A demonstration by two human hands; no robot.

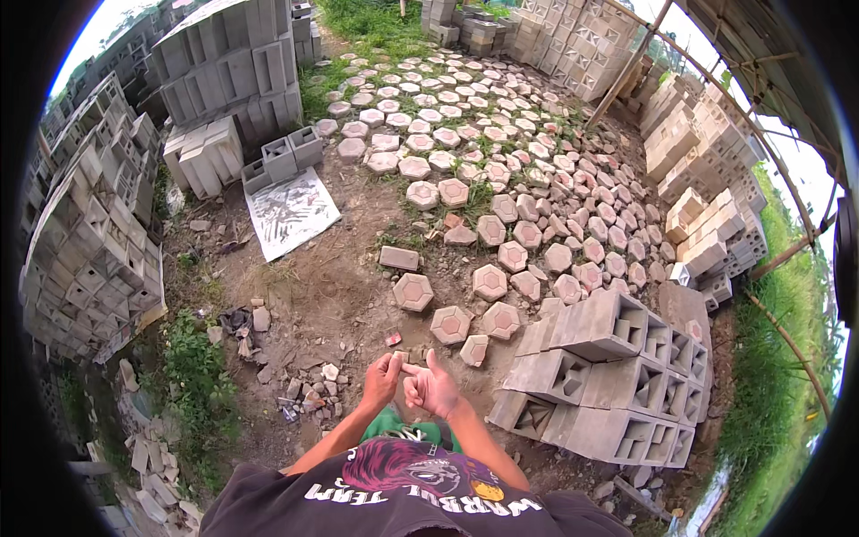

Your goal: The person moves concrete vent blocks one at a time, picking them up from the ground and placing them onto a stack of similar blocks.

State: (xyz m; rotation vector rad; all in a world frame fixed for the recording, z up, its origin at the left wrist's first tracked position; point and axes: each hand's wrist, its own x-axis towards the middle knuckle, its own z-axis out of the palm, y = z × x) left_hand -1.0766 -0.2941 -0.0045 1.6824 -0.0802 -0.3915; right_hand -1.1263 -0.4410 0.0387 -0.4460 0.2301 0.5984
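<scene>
My two hands meet in front of my body, above the bare dirt. My left hand (382, 379) is closed, its fingertips pinched together at the right hand's index finger; anything small between them is too tiny to make out. My right hand (432, 387) shows its palm, the thumb raised and apart, the index finger pointing toward the left hand and the other fingers loosely bent. Just beyond the hands a small red and white packet (393, 340) lies on the ground. Hexagonal paving blocks (450, 325) with reddish centres lie ahead to the right.
Hollow concrete blocks (617, 376) are stacked close on my right. More block stacks (94, 224) rise at the left, with a pale sheet (291, 213) on the dirt nearby. Rubble (309, 391) lies left of my hands. Many pavers (420, 143) spread into the distance.
</scene>
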